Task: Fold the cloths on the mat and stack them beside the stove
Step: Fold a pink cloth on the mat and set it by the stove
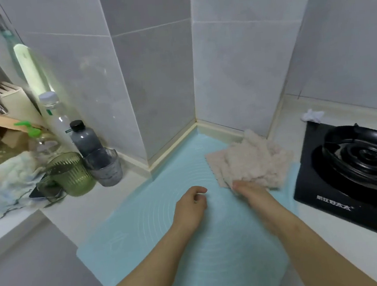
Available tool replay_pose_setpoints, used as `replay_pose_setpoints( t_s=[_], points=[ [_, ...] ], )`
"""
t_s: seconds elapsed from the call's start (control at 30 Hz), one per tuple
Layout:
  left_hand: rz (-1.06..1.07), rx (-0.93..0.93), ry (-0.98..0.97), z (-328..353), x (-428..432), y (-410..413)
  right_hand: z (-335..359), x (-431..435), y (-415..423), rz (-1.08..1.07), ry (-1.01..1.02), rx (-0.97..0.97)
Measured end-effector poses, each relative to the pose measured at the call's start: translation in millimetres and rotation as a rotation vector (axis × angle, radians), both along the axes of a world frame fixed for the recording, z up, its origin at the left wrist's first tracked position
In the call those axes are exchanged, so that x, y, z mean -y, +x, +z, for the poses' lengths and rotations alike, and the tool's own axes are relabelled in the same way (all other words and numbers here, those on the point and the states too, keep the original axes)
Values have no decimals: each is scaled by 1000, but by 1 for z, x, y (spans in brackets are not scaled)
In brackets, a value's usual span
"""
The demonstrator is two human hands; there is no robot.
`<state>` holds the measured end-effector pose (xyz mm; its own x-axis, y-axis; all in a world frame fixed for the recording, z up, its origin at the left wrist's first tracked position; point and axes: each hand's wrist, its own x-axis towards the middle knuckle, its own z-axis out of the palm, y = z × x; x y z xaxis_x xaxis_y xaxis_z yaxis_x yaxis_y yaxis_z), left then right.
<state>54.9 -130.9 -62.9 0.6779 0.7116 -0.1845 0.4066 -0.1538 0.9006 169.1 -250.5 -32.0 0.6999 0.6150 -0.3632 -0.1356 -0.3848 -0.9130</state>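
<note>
One cloth pile lies just beyond the fingers of the right hand — touching its near edge, grip blurred, cannot tell; left hand loosely curled, empty, farther off.

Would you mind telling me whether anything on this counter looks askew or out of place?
The top beige cloth beside the stove lies rumpled and skewed over the flatter cloth beneath, edges unaligned. The right hand touches its near edge.
</note>
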Motion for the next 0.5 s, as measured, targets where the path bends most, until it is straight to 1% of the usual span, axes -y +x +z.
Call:
replay_pose_setpoints(
  t_s=[0.17, 0.23, 0.3, 0.37, 0.43, 0.5],
  points=[
    [88, 51, -176, 0, 6, 0, -4, 14, -41, 50, -10, -144],
    [45, 36, -225, -7, 11, -4, -11, 21, -53, 91, -19, -176],
    [-37, -2, -231, -15, 16, -9, -22, 26, -64, 156, -55, -147],
    [-77, 15, -254, -20, 18, -13, -32, 30, -74, 185, -80, -89],
    [-78, 57, -250, -21, 16, -15, -35, 30, -81, 138, -75, -52],
    [-47, 56, -195, -22, 11, -15, -33, 27, -88, 58, -60, -44]
  ],
)
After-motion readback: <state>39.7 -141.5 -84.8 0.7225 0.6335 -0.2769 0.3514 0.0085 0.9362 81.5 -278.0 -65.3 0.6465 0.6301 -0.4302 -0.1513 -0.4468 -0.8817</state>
